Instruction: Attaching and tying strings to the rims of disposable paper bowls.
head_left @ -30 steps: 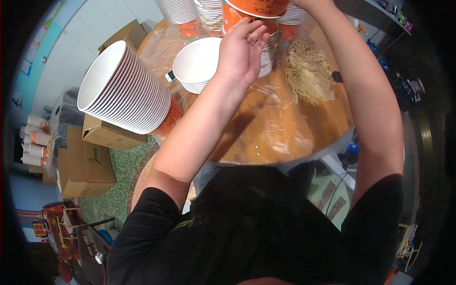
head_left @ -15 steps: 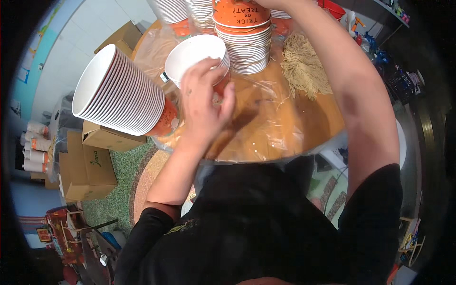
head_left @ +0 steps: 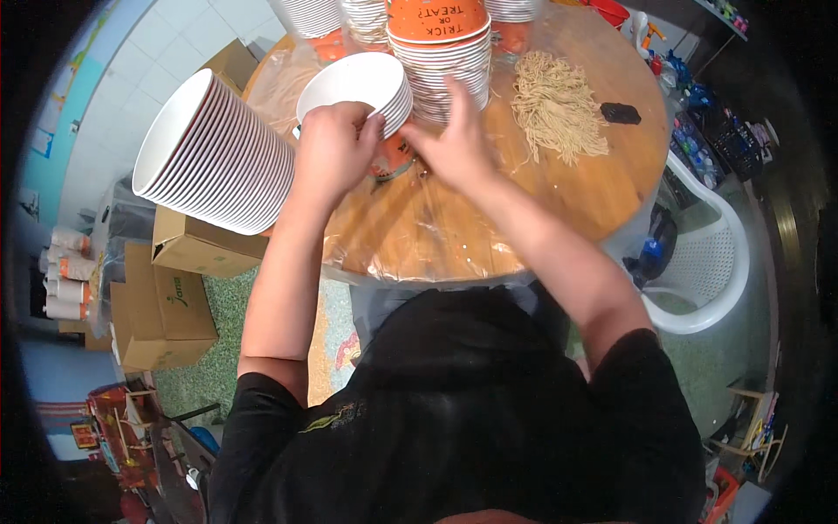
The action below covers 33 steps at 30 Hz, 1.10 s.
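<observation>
A short stack of white-rimmed orange paper buckets [head_left: 353,77] stands in front of me on the table. My left hand [head_left: 336,144] has its fingers bent over the near rim, pinching the top bucket. Beside that stack, at its right, my right hand [head_left: 454,144] is open, with thumb and fingers apart and nothing held. Its thumb is close to the buckets' side; whether it touches cannot be made out. Just behind it rises a taller stack of buckets [head_left: 441,65], topped by an upside-down orange bucket [head_left: 436,19].
A tall, tilted bucket stack [head_left: 223,157] leans at the table's left. On the round, plastic-covered wooden table [head_left: 419,236] lie a heap of tan strings [head_left: 559,109] and a small black object [head_left: 621,113]. Cardboard boxes [head_left: 166,306] stand left; a white plastic chair [head_left: 698,262] stands right.
My right hand has come back from the tall stack to beside the short one, leaving the upside-down bucket on top. My left hand has closed on the near rim.
</observation>
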Motion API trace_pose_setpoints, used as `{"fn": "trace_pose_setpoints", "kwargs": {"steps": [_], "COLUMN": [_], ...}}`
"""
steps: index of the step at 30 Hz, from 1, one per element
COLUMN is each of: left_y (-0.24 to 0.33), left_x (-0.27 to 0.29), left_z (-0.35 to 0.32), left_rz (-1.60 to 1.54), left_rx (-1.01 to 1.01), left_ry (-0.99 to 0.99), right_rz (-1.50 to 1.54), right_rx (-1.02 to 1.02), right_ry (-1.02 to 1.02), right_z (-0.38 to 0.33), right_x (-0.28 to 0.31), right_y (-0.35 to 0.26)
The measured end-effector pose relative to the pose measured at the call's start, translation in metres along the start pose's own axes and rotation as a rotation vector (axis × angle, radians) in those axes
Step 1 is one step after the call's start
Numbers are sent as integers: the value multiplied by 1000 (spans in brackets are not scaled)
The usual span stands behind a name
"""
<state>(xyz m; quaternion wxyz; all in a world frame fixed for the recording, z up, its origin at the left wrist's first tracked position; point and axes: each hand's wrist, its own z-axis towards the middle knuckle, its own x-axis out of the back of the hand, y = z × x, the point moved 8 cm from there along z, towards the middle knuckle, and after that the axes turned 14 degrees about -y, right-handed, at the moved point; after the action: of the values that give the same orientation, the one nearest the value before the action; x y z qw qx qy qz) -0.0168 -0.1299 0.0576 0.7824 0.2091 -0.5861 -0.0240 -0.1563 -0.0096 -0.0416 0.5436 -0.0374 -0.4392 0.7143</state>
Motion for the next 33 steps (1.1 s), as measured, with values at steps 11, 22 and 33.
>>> {"fn": "trace_pose_setpoints", "kwargs": {"steps": [11,22,33], "left_y": [-26,-10,82], "left_x": [4,11,117], "left_z": [-11,-13,-64], "left_rz": [-313,-5,414], "left_rx": [145,3,-373], "left_ry": [11,181,781], "right_rz": [14,-135,-82], "right_rx": [223,278,69], "right_ry": [81,77,-121], "right_z": [-18,-8,-33], "right_x": [-48,-40,-20], "right_y": [-53,-62,-68]}}
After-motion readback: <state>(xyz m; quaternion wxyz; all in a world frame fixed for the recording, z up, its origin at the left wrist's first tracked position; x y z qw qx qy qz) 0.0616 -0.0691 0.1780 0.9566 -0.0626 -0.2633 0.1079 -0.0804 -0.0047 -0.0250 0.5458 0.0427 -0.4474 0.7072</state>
